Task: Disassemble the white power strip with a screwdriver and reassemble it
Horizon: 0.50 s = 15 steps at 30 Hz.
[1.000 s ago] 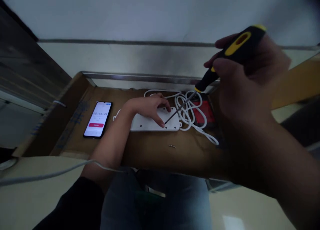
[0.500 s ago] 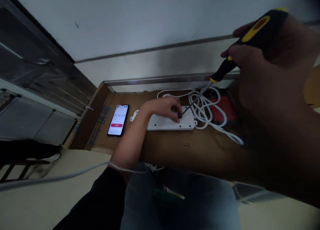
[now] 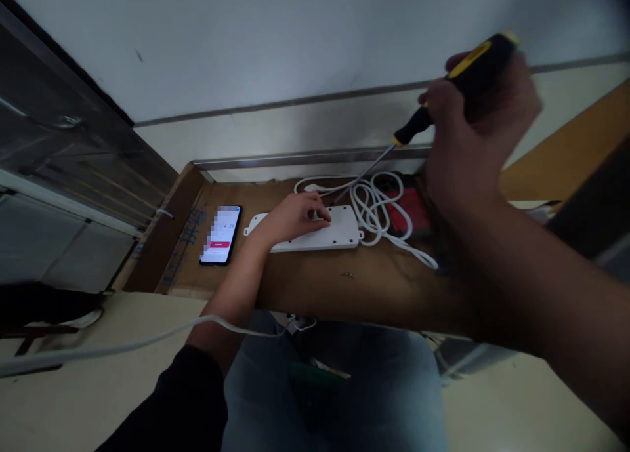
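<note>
A: Item 1, pls: the white strip (image 3: 342,229)?
B: Under L hand (image 3: 295,217), holed face up, on brown bench top (image 3: 295,285). White cord (image 3: 429,260) coiled just R of L hand; plug (image 3: 311,187) just beyond its knuckles.
A: Hand states?
B: L: resting on strip, thumb & forefinger bent close; can't tell if anything's pinched btwn. R hand (image 3: 475,124): wrapped round screwdriver (image 3: 416,123), blk/yel grip, up & to R of L hand. Shaft slants down-L; tip by strip's far edge, past L fingers. Contact: can't tell.
A: Progress?
B: Part-way, by my est. Done: strip laid flat & steadied, driver in grip. Left, prob.: loose screws (image 3: 348,275), qty approx. 2, lying off the strip, this side of L hand. Dark holes in strip's face; can't tell which are filled.
A: Other stock?
B: Phone (image 3: 227,239), lit, L of L hand. Red item (image 3: 411,214), R of L hand past the cord; ID unclear.
A: Diff vs. half a sec ago?
B: Driver tip: earlier frame has it at L thumb, on strip's face; now it's beyond the fingers, at far edge. Screws: same spot, this side of L hand.
</note>
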{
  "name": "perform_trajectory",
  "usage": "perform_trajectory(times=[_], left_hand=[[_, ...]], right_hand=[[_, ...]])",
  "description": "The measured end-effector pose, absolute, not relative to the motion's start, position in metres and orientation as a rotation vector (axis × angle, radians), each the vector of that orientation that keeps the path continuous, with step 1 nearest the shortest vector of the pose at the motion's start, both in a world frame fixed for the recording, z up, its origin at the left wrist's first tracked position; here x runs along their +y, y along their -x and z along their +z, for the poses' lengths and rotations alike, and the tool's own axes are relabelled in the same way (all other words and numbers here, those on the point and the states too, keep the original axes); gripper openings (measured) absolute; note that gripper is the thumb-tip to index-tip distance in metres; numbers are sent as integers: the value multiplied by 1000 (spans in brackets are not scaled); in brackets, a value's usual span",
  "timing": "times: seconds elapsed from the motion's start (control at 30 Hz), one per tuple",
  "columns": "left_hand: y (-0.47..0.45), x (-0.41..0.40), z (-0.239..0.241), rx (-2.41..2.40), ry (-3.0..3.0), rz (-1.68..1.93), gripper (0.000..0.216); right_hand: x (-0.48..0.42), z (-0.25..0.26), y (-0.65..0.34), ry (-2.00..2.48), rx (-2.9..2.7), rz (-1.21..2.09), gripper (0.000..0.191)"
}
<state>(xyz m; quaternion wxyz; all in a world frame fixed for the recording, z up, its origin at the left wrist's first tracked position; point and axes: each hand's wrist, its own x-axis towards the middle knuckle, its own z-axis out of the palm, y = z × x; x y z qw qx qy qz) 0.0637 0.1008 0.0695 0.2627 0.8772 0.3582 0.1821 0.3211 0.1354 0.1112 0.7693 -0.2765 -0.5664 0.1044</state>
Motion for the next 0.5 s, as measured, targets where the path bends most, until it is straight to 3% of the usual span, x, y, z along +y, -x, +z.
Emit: perform_trajectory(times=[0.07,0.27,0.5], left_hand=[[-60,69,64,986,-2359,584,19],[-71,7,29,1001,-2527,422,26],[-77,1,16,1063,-2586,406,32]], right_hand=[[132,111,-316,648,-1246,230,17],[124,108,-305,839,-1350,233,23],[122,108,-303,928,-1433,252,58]])
